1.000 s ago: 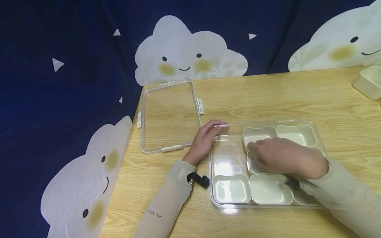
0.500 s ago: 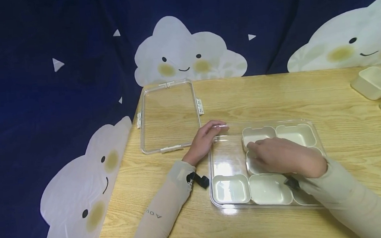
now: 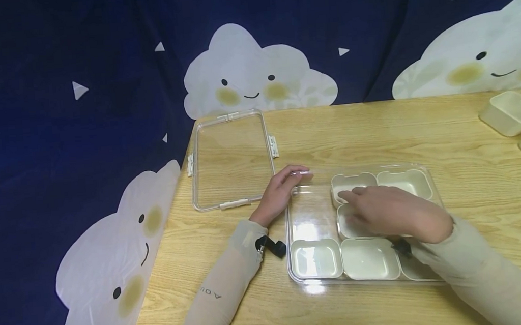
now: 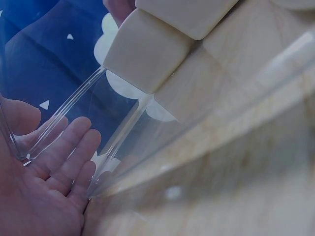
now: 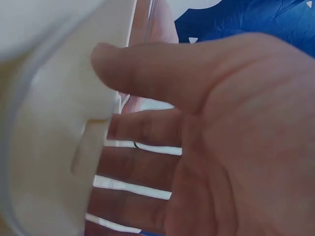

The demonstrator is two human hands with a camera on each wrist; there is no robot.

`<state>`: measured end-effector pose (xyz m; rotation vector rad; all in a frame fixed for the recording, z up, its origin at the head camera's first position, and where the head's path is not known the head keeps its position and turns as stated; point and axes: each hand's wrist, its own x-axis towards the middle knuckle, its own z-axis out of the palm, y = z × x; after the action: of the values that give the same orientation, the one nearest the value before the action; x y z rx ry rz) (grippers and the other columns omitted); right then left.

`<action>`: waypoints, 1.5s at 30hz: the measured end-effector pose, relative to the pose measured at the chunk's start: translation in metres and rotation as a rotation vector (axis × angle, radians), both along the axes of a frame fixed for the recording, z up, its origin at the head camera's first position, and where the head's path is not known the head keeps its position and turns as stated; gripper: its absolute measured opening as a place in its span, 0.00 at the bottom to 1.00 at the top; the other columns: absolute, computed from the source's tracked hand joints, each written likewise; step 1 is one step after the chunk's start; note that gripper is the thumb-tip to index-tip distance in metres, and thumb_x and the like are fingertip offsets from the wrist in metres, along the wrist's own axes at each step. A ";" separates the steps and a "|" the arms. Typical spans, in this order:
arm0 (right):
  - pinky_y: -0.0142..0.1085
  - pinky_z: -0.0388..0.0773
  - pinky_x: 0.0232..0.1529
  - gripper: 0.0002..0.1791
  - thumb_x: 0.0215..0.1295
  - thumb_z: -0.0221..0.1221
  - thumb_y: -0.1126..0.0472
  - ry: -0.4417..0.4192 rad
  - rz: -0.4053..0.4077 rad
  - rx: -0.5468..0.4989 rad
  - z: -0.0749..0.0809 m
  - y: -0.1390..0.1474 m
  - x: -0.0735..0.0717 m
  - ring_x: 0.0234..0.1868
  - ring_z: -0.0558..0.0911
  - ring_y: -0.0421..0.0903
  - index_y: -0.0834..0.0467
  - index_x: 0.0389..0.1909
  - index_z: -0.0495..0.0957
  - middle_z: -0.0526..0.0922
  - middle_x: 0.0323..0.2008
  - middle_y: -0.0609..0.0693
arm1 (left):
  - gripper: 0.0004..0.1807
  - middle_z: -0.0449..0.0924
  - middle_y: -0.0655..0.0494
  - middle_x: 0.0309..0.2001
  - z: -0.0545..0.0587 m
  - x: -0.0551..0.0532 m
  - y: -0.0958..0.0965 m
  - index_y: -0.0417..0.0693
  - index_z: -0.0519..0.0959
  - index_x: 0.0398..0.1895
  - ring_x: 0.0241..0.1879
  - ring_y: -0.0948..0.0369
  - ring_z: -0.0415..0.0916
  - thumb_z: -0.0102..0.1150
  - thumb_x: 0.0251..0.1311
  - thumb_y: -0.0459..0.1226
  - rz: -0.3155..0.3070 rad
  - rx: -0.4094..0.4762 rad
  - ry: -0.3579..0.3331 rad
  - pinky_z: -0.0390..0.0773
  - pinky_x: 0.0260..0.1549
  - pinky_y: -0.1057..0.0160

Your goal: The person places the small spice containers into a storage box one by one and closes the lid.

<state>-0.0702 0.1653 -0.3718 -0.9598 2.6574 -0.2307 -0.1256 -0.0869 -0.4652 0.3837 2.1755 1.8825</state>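
A clear plastic box (image 3: pixel 310 214) stands on the table with several cream bins in it. My left hand (image 3: pixel 276 197) holds its far-left corner, the rim lying between thumb and fingers (image 4: pixel 69 152). Over the middle of the box is my right hand (image 3: pixel 384 211), above a cream bin (image 3: pixel 347 222) in the middle row. In the right wrist view the thumb lies before a cream bin wall (image 5: pixel 54 118); the straight, spread fingers (image 5: pixel 142 162) pass behind its edge, and contact is unclear. Behind it stands another bin (image 3: pixel 351 178); a bin (image 3: pixel 316 260) sits in the near-left corner.
A clear lid (image 3: pixel 232 159) with white clips lies at the far left of the table, close to the box. Two loose cream bins (image 3: pixel 509 115) stand at the far right. A dark blue cloud-patterned curtain (image 3: pixel 344 3) hangs behind the table.
My right hand has shifted slightly to the right, and its fingers have loosened from a tighter curl. The left hand and the box have stayed put.
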 end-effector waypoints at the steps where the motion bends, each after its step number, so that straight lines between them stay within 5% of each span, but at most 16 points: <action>1: 0.53 0.85 0.40 0.26 0.70 0.62 0.57 0.005 0.002 -0.001 0.001 0.000 0.000 0.44 0.87 0.55 0.59 0.66 0.74 0.86 0.47 0.55 | 0.19 0.85 0.47 0.61 0.000 0.000 0.000 0.46 0.77 0.64 0.66 0.54 0.80 0.44 0.80 0.42 0.002 -0.006 0.001 0.71 0.72 0.53; 9: 0.53 0.86 0.44 0.27 0.69 0.63 0.57 0.021 0.033 -0.011 0.009 0.003 0.000 0.49 0.87 0.55 0.59 0.67 0.76 0.87 0.52 0.55 | 0.19 0.85 0.50 0.61 -0.001 0.000 -0.001 0.49 0.78 0.63 0.67 0.56 0.78 0.44 0.79 0.43 0.011 -0.038 0.013 0.69 0.73 0.52; 18: 0.50 0.86 0.43 0.26 0.69 0.64 0.55 0.022 0.033 -0.051 0.014 0.014 0.001 0.45 0.87 0.49 0.56 0.67 0.77 0.87 0.52 0.51 | 0.17 0.85 0.48 0.61 0.000 0.000 -0.001 0.50 0.79 0.63 0.65 0.54 0.80 0.45 0.80 0.42 0.012 -0.019 0.012 0.71 0.72 0.53; 27: 0.58 0.83 0.56 0.22 0.72 0.63 0.54 0.131 -0.031 -0.142 0.026 0.038 -0.001 0.55 0.88 0.57 0.55 0.64 0.79 0.87 0.56 0.56 | 0.18 0.86 0.47 0.60 -0.004 -0.001 -0.001 0.50 0.78 0.63 0.64 0.55 0.82 0.44 0.80 0.43 -0.007 0.002 -0.007 0.72 0.72 0.55; 37: 0.57 0.84 0.48 0.20 0.63 0.70 0.63 0.377 -0.032 -0.294 0.032 0.073 -0.015 0.47 0.89 0.56 0.58 0.56 0.83 0.90 0.48 0.55 | 0.17 0.86 0.47 0.60 -0.001 0.000 -0.001 0.50 0.79 0.62 0.64 0.54 0.81 0.44 0.80 0.42 0.009 -0.008 0.008 0.72 0.71 0.54; 42: 0.55 0.79 0.50 0.18 0.65 0.68 0.62 0.402 -0.129 -0.296 0.037 0.090 -0.019 0.50 0.89 0.58 0.58 0.55 0.84 0.90 0.50 0.56 | 0.18 0.86 0.43 0.59 -0.001 -0.001 0.000 0.47 0.78 0.62 0.63 0.51 0.83 0.43 0.80 0.39 -0.002 0.017 0.017 0.73 0.71 0.56; 45: 0.45 0.77 0.49 0.17 0.66 0.67 0.61 0.424 -0.187 -0.299 0.038 0.100 -0.021 0.48 0.89 0.58 0.57 0.55 0.84 0.91 0.48 0.55 | 0.18 0.86 0.43 0.59 -0.002 -0.001 0.000 0.47 0.78 0.62 0.63 0.52 0.82 0.44 0.80 0.40 -0.002 0.014 0.015 0.73 0.71 0.56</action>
<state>-0.0911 0.2655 -0.3337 -0.9284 3.1742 -0.5331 -0.1266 -0.0866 -0.4667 0.4034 2.1716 1.9013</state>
